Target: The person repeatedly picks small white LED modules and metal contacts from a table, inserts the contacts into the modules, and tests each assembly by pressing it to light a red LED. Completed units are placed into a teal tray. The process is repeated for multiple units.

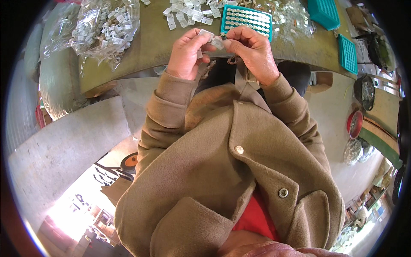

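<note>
At the table's near edge, my left hand (183,55) is closed around a few whitish, translucent plastic housings. One clear housing (217,43) sticks out past its fingertips toward the other hand. My right hand (256,48) pinches a small dark part (223,37) between thumb and fingers, close against that housing. A brown loop of cord or wire (232,60) hangs below the right fingers; where its ends go is hidden. Just beyond the hands lies a teal tray (271,26) with rows of round white pieces.
Loose clear housings (188,13) lie scattered on the greenish table (150,43). A plastic bag (105,32) of similar pieces sits at left. Small shiny parts (293,21) spread at right, near a teal bin (324,13) and another teal tray (347,55).
</note>
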